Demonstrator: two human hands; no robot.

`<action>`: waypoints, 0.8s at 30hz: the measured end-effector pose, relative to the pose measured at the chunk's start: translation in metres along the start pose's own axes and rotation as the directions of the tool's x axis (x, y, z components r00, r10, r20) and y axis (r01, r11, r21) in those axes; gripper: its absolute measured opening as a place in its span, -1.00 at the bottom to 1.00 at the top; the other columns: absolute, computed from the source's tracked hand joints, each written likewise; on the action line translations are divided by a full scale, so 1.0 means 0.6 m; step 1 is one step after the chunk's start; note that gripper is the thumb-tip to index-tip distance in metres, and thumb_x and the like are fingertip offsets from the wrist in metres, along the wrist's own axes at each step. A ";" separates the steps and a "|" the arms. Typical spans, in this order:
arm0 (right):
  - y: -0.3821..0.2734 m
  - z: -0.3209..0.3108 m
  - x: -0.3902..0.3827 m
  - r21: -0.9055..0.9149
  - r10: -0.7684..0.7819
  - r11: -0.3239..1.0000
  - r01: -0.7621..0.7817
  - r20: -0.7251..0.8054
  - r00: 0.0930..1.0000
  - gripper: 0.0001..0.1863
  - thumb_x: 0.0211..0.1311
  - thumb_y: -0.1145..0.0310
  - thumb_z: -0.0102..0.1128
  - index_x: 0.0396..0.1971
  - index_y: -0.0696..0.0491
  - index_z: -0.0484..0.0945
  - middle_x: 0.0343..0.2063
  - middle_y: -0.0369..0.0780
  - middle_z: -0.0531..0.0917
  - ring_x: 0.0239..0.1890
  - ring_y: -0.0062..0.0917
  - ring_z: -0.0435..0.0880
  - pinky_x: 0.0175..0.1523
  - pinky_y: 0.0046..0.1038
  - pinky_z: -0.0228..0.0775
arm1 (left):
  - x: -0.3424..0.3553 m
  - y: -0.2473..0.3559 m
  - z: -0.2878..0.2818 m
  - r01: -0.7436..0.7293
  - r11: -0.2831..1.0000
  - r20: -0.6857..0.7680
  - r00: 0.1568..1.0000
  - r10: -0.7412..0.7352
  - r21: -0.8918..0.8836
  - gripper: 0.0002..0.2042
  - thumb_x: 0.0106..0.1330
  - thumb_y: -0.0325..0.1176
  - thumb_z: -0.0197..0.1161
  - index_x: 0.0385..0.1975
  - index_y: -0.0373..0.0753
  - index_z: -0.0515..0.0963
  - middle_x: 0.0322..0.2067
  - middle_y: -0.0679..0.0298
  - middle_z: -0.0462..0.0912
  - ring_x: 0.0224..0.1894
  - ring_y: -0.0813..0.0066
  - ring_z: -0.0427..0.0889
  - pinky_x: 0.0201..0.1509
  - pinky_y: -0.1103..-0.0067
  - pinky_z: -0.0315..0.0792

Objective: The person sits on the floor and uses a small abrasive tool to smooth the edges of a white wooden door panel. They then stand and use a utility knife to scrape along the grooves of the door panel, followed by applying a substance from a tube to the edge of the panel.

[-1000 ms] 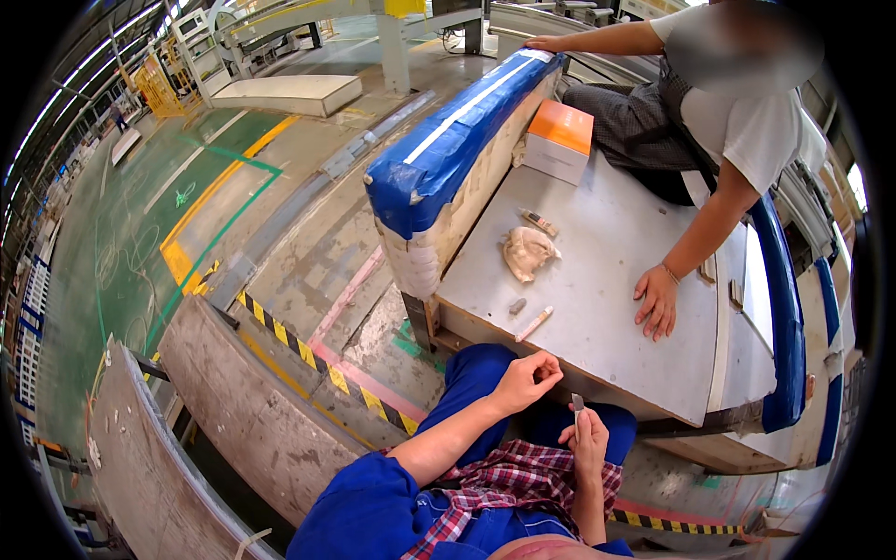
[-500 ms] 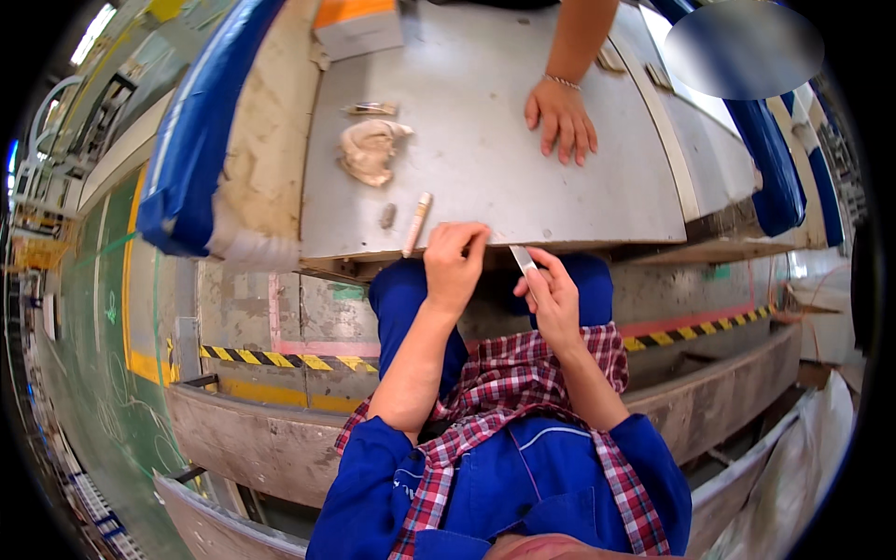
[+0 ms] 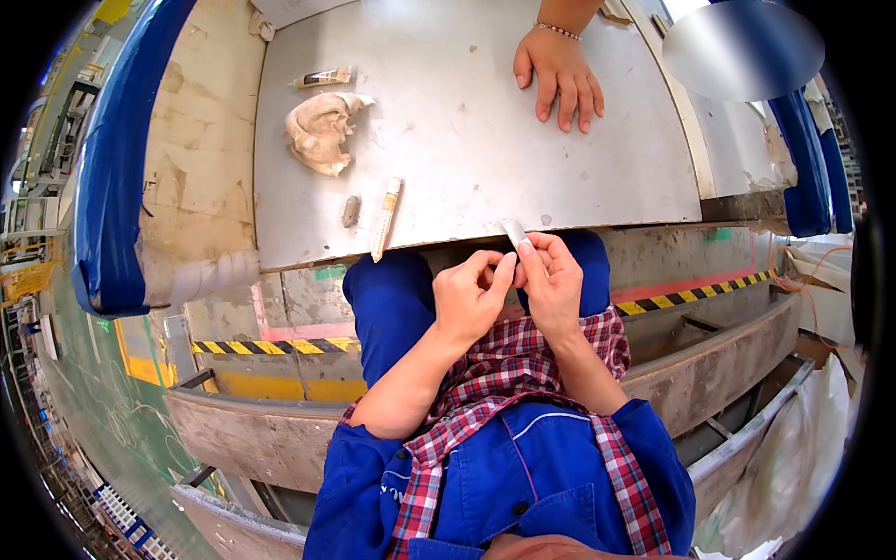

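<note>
My right hand [image 3: 553, 287] pinches a thin grey metal strip [image 3: 513, 231] tilted upward just below the panel's front edge. My left hand [image 3: 474, 299] is curled close beside it, thumb and index finger pinched near the strip; whatever it holds is hidden. Above them, on the pale metal panel [image 3: 448, 131], lie a slim cream stick with markings [image 3: 386, 219], a small grey lump [image 3: 351, 211], a crumpled beige cloth [image 3: 322, 131] and a small tube [image 3: 325, 77].
A co-worker's hand [image 3: 558, 79] rests flat on the panel's far right. Blue padded rails [image 3: 112, 215] flank the panel. Worn wooden beams [image 3: 243, 429] run behind my seat, and an orange cable [image 3: 784, 261] hangs at the right.
My view has swung rightward and down onto the panel. Both my hands have drawn together below the edge, with the strip still in the right one.
</note>
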State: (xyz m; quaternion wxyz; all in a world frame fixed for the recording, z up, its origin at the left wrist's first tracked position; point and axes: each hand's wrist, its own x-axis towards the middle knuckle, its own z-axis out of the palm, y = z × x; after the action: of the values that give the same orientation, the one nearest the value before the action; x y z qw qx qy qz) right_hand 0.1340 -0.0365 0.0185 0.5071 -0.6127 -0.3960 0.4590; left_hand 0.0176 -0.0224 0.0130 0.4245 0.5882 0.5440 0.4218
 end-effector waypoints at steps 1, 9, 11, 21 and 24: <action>-0.008 -0.001 0.002 -0.025 0.020 0.999 -0.020 0.009 1.000 -0.84 0.36 0.41 0.04 -0.26 0.21 0.48 -0.63 -0.41 0.51 -0.61 -0.86 0.36 -0.54 -0.75 0.17 | 0.002 -0.002 0.003 0.092 0.994 0.072 0.994 -0.087 -0.064 -0.72 0.32 -0.21 0.16 -0.44 -0.34 0.59 -0.72 0.23 0.54 -0.68 0.56 0.51 -0.59 0.63 0.32; -0.028 0.002 0.002 -0.120 0.047 0.992 -0.040 0.060 0.997 -0.83 0.37 0.41 0.02 -0.34 0.21 0.51 -0.71 -0.38 0.47 -0.66 -0.81 0.38 -0.56 -0.71 0.20 | 0.020 -0.016 0.020 0.424 0.765 0.389 0.888 -0.246 -0.485 -0.54 0.49 -0.11 -0.14 -0.51 -0.33 0.52 -0.71 0.36 0.46 -0.64 0.69 0.40 -0.56 0.69 0.29; -0.027 0.003 0.002 -0.081 0.061 0.995 -0.056 0.066 0.996 -0.83 0.38 0.42 0.00 -0.33 0.21 0.49 -0.69 -0.40 0.45 -0.66 -0.81 0.36 -0.55 -0.72 0.18 | 0.023 -0.013 0.023 0.427 0.745 0.392 0.888 -0.239 -0.513 -0.52 0.50 -0.09 -0.17 -0.51 -0.32 0.51 -0.72 0.37 0.43 -0.66 0.70 0.38 -0.58 0.71 0.27; -0.013 0.007 0.001 -0.049 0.043 0.998 -0.040 0.054 0.998 -0.83 0.37 0.42 0.01 -0.35 0.20 0.50 -0.71 -0.37 0.48 -0.66 -0.79 0.40 -0.56 -0.68 0.23 | 0.025 -0.004 0.013 0.430 0.777 0.380 0.886 -0.266 -0.459 -0.56 0.49 -0.12 -0.14 -0.50 -0.31 0.50 -0.67 0.39 0.45 -0.62 0.73 0.37 -0.54 0.70 0.25; -0.019 0.009 0.002 -0.074 0.034 0.997 -0.030 0.059 0.998 -0.83 0.35 0.41 0.03 -0.37 0.20 0.52 -0.72 -0.36 0.51 -0.66 -0.79 0.44 -0.57 -0.67 0.25 | 0.026 -0.004 0.008 0.427 0.795 0.370 0.887 -0.275 -0.431 -0.56 0.49 -0.13 -0.13 -0.52 -0.32 0.51 -0.68 0.40 0.45 -0.63 0.73 0.36 -0.56 0.70 0.24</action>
State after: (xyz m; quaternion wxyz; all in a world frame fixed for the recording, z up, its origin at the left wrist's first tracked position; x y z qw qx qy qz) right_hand 0.1289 -0.0318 0.0294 0.4648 -0.6229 -0.4175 0.4707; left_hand 0.0221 -0.0070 0.0097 0.7084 0.3999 0.4481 0.3706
